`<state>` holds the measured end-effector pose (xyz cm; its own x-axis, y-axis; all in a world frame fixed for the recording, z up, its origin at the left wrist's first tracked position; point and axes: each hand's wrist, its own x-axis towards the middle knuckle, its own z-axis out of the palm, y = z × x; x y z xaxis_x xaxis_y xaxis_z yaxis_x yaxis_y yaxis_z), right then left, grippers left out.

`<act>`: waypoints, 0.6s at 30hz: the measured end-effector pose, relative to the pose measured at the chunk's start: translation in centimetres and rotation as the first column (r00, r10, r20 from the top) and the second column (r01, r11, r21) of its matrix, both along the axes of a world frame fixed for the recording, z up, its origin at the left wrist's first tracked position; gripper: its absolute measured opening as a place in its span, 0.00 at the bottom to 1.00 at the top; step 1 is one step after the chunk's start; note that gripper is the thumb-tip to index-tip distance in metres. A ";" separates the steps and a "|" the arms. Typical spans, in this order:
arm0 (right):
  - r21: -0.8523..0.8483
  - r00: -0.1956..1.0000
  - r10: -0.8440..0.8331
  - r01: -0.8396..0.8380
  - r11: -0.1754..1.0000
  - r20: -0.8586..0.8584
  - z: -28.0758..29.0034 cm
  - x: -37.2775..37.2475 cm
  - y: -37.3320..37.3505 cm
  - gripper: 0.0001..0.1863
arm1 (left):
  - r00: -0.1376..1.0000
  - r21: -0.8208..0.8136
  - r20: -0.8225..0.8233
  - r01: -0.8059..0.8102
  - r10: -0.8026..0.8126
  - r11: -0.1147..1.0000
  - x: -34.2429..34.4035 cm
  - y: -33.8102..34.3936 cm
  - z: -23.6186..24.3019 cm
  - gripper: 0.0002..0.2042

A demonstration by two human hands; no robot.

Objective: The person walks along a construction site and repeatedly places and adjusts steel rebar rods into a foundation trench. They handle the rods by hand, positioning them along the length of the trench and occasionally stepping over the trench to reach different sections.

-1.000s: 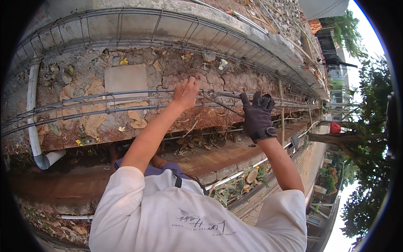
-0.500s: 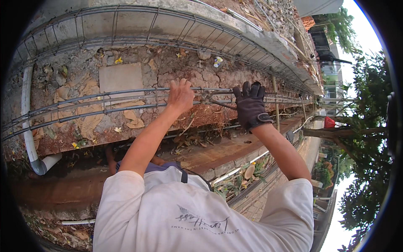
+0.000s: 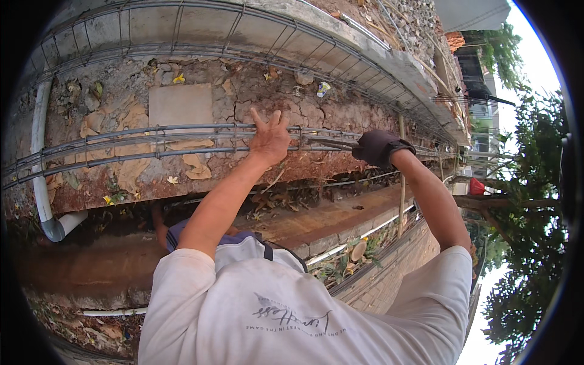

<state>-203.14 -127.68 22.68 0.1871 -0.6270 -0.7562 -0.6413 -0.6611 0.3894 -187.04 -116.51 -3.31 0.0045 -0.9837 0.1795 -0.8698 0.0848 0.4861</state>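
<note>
A long reinforcing-bar cage (image 3: 201, 130) with stirrups runs across in front of me. My bare left hand (image 3: 271, 139) rests over its bars, with some fingers stretched out and apart. Just right of it, a pair of metal tying pincers (image 3: 331, 143) points its jaws at the cage beside a stirrup. Around the handle ends of the pincers my right hand (image 3: 377, 148), in a dark glove, is closed. Whether the jaws bite on a wire is too small to tell.
Behind lies a second bar cage (image 3: 274, 58) along a concrete wall (image 3: 201, 24). A white pipe (image 3: 40, 140) crosses under the cage's left end. A wooden stake (image 3: 401, 182) stands right of my glove. Below, another person's arm (image 3: 159, 225) shows in the trench.
My gloved right hand has gone from spread fingers to closed around the pincer handles, and it has moved right and lower. The left hand's fingers have spread.
</note>
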 end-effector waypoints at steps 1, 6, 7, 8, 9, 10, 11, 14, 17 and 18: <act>0.109 0.978 -0.208 0.206 0.972 0.002 0.0 -0.3 -0.1 0.18 | 0.999 -0.023 -0.036 -0.023 0.022 0.999 -0.1 0.0 -0.2 0.09; 0.300 0.727 -0.679 0.629 0.717 0.100 -1.6 -4.0 2.9 0.24 | 0.998 0.038 -0.025 0.055 -0.054 0.998 0.1 0.6 0.1 0.09; 0.305 0.690 -0.710 0.653 0.694 0.140 -2.2 -4.8 3.5 0.23 | 0.998 0.070 -0.034 0.062 -0.060 0.996 0.3 0.6 0.3 0.08; 0.313 0.668 -0.720 0.654 0.689 0.188 -2.8 -5.7 4.2 0.22 | 0.997 0.076 -0.040 0.066 -0.063 0.995 0.4 0.8 0.6 0.08; 0.311 0.649 -0.725 0.657 0.687 0.230 -3.3 -6.5 4.6 0.20 | 0.996 0.100 -0.047 0.081 -0.077 0.992 0.5 0.9 0.8 0.08; 0.311 0.633 -0.726 0.656 0.688 0.270 -3.8 -7.1 4.7 0.19 | 0.996 0.101 -0.042 0.083 -0.079 0.991 0.6 0.9 1.0 0.07; 0.241 0.768 -0.502 0.440 0.865 0.399 -4.3 -7.7 4.7 0.17 | 0.995 0.121 -0.039 0.094 -0.090 0.988 0.7 0.9 1.1 0.07; 0.005 0.797 0.076 -0.099 0.995 0.599 -4.4 -8.6 3.4 0.16 | 0.993 0.133 -0.079 0.102 -0.092 0.986 0.8 0.6 1.3 0.07; 0.260 0.863 -0.200 0.083 0.962 0.464 -3.8 -8.0 1.0 0.22 | 0.990 0.126 -0.105 0.105 -0.092 0.987 0.8 0.3 1.3 0.08; 0.436 0.856 -0.482 0.367 0.822 0.188 -3.4 -7.4 -0.4 0.24 | 0.990 0.124 -0.107 0.105 -0.092 0.987 0.8 0.3 1.2 0.09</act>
<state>-210.50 -128.07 19.25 0.2062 -0.3755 -0.9036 -0.9334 -0.3528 -0.0664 -186.25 -116.25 -2.07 -0.0822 -0.9951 0.0545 -0.8062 0.0985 0.5834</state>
